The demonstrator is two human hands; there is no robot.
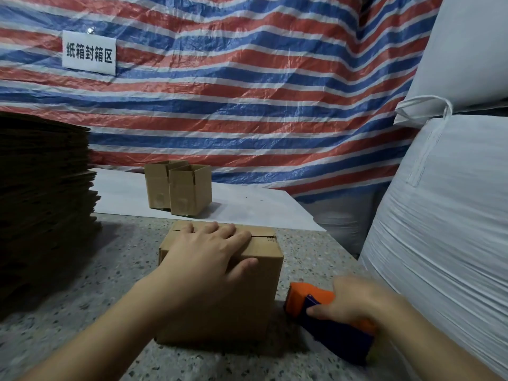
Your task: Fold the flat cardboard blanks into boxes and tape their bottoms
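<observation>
— At the far left, what is that dark mass?

— Stack of flat cardboard blanks, brown, layered in thin ragged edges, standing on the speckled stone-like floor. It sits in shadow and runs off the picture's left edge, so its full width cannot be told.

— And moving right?

— Two small corrugated boxes stand upright, tops open, touching side by side on a smooth white sheet. Behind them hangs a crinkled woven tarp in red, white and blue stripes, with a white paper sign pinned to it.

— Where is the box being worked on?

— Near centre, on the floor: a cardboard box with its flaps folded shut on top, the seam between them showing at the far right corner. The left hand lies flat on it, fingers spread and pressing down, thumb draped over the near edge. Most of the seam is hidden under the palm.

— The other hand?

— Just right of the box, the right hand is wrapped around an orange and dark blue tape dispenser resting low on the floor. It is motion-blurred, and no tape roll can be made out.

— Far right?

— Big white woven sacks, ribbed and bulging, cut off by the edge.
</observation>
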